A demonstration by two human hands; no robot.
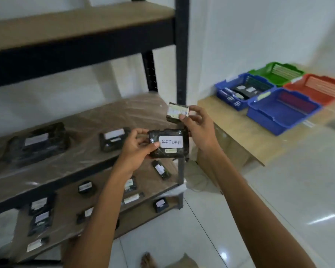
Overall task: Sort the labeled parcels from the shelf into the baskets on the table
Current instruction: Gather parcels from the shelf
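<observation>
The left hand (137, 146) grips the left end of a black wrapped parcel (168, 144), thumb lying on its face beside a white label that reads "RETURN". The right hand (197, 128) is closed on a smaller parcel (177, 112), pinched between thumb and fingers and held just above the first; its label is too blurred to read, and whether the heel of this hand also touches the lower parcel's right end cannot be told. Both parcels are held in the air in front of the shelf (85, 122), close to its dark right-hand post (182, 55). Behind the hands, more black labelled parcels lie well apart on the plastic-covered middle board, and a scatter of smaller ones lies on the lower board (70, 207). To the right, a low wooden table (238, 130) stands against the white wall with four baskets grouped at its far end: a blue basket (242, 89) with several dark labelled parcels in it, a nearer blue basket (282, 111) showing only its bare floor, a green basket (278, 72) and a red basket (315, 88), both showing only their slatted bottoms. The table's front edge runs close to the shelf's post, with glossy white tiled floor (278, 200) lying open between the person and the baskets.
</observation>
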